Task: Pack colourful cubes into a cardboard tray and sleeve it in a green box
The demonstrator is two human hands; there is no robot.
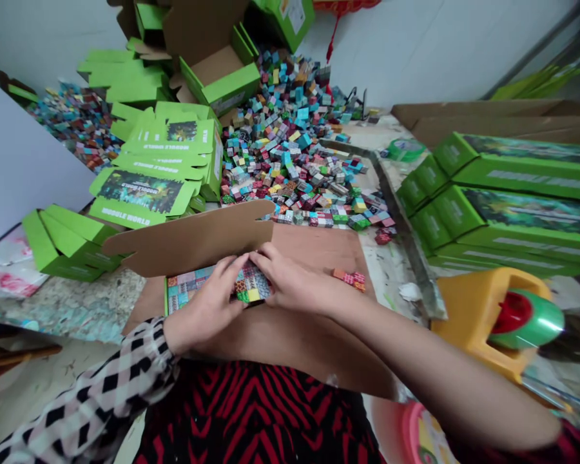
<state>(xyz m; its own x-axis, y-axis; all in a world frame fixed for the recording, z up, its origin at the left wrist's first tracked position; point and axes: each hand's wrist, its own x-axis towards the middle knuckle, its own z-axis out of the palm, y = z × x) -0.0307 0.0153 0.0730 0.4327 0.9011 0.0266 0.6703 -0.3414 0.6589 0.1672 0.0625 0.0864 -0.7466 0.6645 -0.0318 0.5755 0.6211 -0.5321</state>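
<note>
My left hand (210, 299) and my right hand (290, 280) meet over an open cardboard box (165, 296). Between them is a block of small patterned cubes (252, 280) in grey, orange, green and yellow. Thumbs lie along its near side and fingertips along its far side, so both hands are closed around it. More cubes (186, 288) line the left part of the box in rows. The brown box flap (193, 235) stands up behind my hands, and another flap (309, 341) spreads toward my body. How deep the gripped cubes sit is hidden.
A large heap of loose cubes (290, 142) covers the back. Green folded boxes (149, 187) lie left; closed green boxes (522, 212) are stacked right. A metal bar (396, 206), a yellow tape dispenser (468, 316) and a few red cubes (348, 279) are on the right.
</note>
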